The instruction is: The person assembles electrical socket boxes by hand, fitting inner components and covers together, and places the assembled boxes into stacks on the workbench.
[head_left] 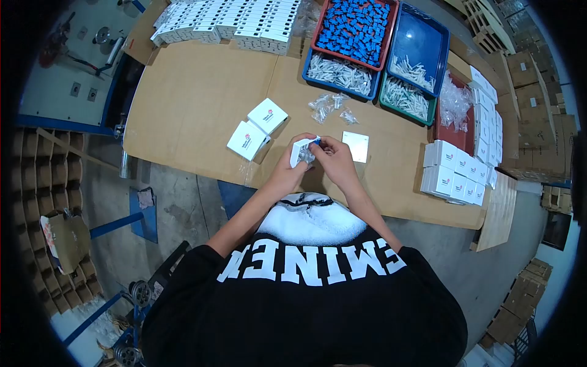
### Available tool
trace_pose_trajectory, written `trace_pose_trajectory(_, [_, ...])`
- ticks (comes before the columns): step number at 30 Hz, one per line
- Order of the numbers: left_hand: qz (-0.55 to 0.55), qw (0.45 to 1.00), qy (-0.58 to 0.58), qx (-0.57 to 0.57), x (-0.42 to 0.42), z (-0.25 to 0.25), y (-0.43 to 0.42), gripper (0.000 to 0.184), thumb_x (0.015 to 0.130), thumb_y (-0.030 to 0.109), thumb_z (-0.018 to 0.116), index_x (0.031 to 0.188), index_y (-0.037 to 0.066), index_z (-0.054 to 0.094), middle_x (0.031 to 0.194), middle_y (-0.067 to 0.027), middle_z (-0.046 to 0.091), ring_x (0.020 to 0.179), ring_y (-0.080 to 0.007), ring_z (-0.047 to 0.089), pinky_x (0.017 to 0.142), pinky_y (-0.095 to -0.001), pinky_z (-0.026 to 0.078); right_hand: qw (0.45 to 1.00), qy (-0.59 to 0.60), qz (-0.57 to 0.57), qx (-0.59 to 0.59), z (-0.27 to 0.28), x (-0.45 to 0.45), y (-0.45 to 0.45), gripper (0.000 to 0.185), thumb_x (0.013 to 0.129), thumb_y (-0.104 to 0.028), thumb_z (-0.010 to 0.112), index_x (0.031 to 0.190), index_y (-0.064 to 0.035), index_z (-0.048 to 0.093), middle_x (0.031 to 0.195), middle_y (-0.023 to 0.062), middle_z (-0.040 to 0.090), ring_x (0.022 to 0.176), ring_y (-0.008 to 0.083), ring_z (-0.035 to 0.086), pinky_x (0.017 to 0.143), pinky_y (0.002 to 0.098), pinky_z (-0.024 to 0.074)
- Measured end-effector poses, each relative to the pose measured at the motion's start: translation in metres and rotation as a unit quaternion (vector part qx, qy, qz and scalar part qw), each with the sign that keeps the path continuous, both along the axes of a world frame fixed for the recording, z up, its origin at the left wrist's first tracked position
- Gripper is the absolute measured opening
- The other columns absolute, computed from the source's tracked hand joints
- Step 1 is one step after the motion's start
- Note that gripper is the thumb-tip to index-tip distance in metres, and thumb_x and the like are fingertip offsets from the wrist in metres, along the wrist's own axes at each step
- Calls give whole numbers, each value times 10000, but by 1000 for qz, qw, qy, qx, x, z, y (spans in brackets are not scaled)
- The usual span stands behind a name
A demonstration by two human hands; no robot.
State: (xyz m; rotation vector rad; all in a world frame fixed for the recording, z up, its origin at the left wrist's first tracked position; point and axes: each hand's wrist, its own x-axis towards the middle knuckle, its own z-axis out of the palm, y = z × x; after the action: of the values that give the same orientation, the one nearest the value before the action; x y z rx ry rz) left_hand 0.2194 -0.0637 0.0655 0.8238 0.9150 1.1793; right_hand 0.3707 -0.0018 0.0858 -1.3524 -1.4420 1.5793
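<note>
Worktop (202, 92): gripping white box (296, 155) in left hand (288, 165), blue piece (316, 141) in right hand (338, 161); printed boxes (268, 116) forward-left of hands.

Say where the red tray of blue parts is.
In the head view, the red tray sits top, right of centre, stacked on a blue tray of white pieces, left of a second blue tray.

Left hand (290, 164): fingers curled in a grip | Right hand (339, 160): just beside it, fingers bent, thumb inward | Left forearm (247, 214), right forearm (370, 209): bare, reaching forward, converging toward the hands
</note>
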Motion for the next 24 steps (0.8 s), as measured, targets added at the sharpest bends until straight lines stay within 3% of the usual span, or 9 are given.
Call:
trace_pose_trajectory(6, [184, 982, 14, -37, -14, -2, 5, 640, 882, -68, 449, 1467, 190, 435, 1254, -91, 544, 1179, -197, 572, 924, -361, 571, 995, 49, -87, 31, -31, 15, -1, 219, 972, -74, 691, 1179, -4, 673, 904, 45, 716, 827, 100, 685, 702, 236, 533])
trace_pose_trajectory(7, [186, 982, 13, -36, -21, 2, 6, 640, 882, -68, 449, 1467, 190, 435, 1254, -91, 544, 1179, -197, 572, 924, -361, 571, 989, 50, -114, 82, -27, 22, 3, 245, 975, -74, 686, 1209, -14, 648, 886, 40, 707, 784, 104, 683, 650, 237, 526])
trace_pose_trajectory(9, [136, 990, -6, -48, -31, 8, 6, 642, 879, -69, 450, 1468, 186, 438, 1270, -101, 551, 1188, -213, 588, 933, -381, 582, 993, 20, -117, -28, -26, 45, 14, 304, 953, -64, 693, 1239, -28, 597, 866, 35, 695, 685, 104, 660, 545, 239, 492])
trace_pose_trajectory(12, [129, 989, -16, -72, -26, -6, 2, 641, 889, -48, 453, 1485, 186, 433, 1291, -102, 567, 1210, -226, 600, 926, -424, 600, 982, -131, 44, -130, -42, 71, 42, 365, 861, -95, 752, 1191, -9, 625, 815, 40, 677, 604, 101, 613, 484, 252, 455])
trace_pose_trajectory(16, [115, 987, -34, -110, -9, -13, -5, 631, 900, -22, 454, 1505, 153, 417, 1294, -100, 577, 1193, -224, 612, 904, -442, 614, 967, -210, 126, -69, -42, 80, 124, 363, 767, -141, 798, 1066, 37, 693, 720, 46, 666, 593, 122, 610, 477, 295, 452])
trace_pose_trajectory(18, [99, 987, -33, -118, -6, -12, -9, 619, 912, -16, 458, 1509, 140, 412, 1296, -104, 579, 1171, -226, 622, 903, -432, 618, 983, -179, 45, -7, -3, 73, 169, 306, 800, -177, 793, 1030, 7, 709, 722, 60, 670, 596, 129, 605, 527, 305, 461])
trace_pose_trajectory(20, [92, 989, -24, -116, -7, -10, -10, 617, 919, -17, 458, 1513, 141, 408, 1297, -106, 580, 1174, -223, 622, 903, -429, 619, 989, 34, -89, 110, 28, 67, 207, 723, 833, -198, 843, 1410, 55, 487, 978, 129, 738, 706, 169, 688, 568, 307, 518])
trace_pose_trajectory(21, [94, 988, -19, -119, -9, -9, -11, 616, 925, -17, 458, 1518, 143, 403, 1298, -109, 581, 1178, -220, 622, 904, -426, 619, 983, 21, -126, 132, 61, 65, 210, 899, 838, -211, 860, 1519, 53, 336, 1106, 159, 718, 764, 189, 713, 598, 309, 560])
trace_pose_trajectory(24, [106, 987, -21, -118, -17, -8, -18, 614, 943, -1, 463, 1531, 156, 388, 1312, -114, 582, 1192, -217, 621, 900, -427, 618, 970, 1, -159, 186, 69, 71, 228, 787, 888, -195, 809, 1507, 29, 378, 1098, 158, 712, 753, 178, 702, 593, 300, 570])
